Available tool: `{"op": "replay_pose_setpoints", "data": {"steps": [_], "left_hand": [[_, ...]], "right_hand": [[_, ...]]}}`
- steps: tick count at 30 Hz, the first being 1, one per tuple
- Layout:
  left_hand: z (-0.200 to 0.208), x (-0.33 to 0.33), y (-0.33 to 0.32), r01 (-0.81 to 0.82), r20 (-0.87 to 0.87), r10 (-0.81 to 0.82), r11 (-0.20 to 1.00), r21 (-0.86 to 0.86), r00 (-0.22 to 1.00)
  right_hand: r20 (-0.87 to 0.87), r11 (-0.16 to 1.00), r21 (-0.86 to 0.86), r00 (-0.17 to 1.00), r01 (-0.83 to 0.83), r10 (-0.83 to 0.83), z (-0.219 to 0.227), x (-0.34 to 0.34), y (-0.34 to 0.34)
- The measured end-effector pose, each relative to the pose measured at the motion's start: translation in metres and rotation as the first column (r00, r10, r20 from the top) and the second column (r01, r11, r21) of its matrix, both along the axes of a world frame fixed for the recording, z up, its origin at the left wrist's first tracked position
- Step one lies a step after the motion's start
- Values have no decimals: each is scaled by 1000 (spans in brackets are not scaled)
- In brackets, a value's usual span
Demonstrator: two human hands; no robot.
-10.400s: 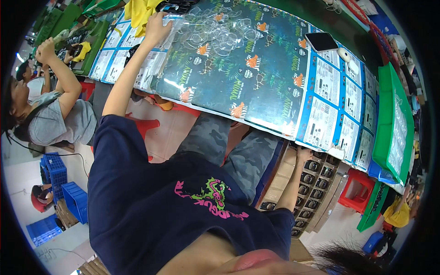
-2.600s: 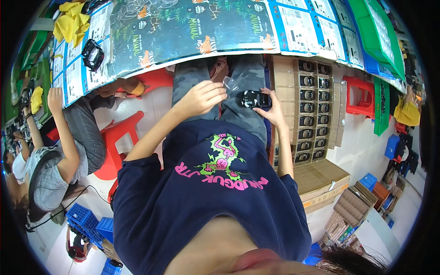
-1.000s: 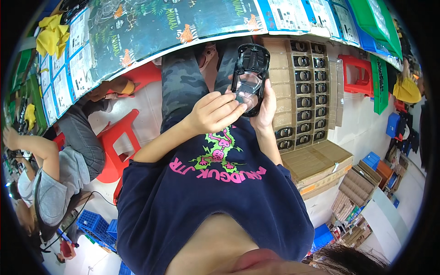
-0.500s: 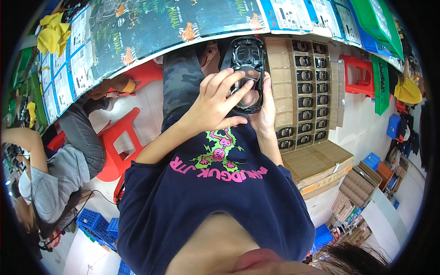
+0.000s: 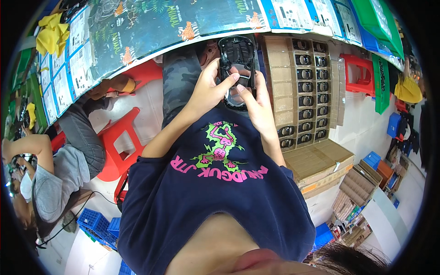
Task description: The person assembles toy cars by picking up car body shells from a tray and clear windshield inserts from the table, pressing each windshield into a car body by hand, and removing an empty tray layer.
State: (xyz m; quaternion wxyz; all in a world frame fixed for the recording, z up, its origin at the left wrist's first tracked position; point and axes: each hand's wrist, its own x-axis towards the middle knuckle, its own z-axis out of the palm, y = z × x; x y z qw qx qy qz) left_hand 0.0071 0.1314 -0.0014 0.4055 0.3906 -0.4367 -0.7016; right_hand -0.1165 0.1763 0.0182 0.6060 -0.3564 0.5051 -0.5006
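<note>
A black toy car body (image 5: 237,52) with clear window parts lies lengthwise in front of me, near the table edge. My left hand (image 5: 211,89) is closed on its left side, the thumb resting on the clear part. On the opposite side my right hand (image 5: 260,101) grips it as well, its thumb pressing the clear part near the other thumb. The undersides of both hands' fingers are partly hidden by the car body.
Right of my hands, a divided cardboard tray (image 5: 280,72) holds several small black car-like pieces above closed cartons (image 5: 316,162). The covered table (image 5: 151,34) spans the far side. Red stools (image 5: 121,144) and a seated co-worker (image 5: 59,169) are at left.
The car body has shifted slightly left. My left hand has moved from lying across its top to gripping its left side; my right thumb has come over onto the clear part.
</note>
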Motion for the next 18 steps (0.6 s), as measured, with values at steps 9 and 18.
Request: {"op": "replay_pose_setpoints", "data": {"steps": [9,18], "left_hand": [[-16,-2,5,-71,-41,70,997,-14,997],[-15,-11,12,-172,-91,182,979,109,979]], "right_hand": [[-311,999,-43,950,-31,16,-5,-3,-5],[-204,999,-8,978,-35,33,-6,3,-3]]}}
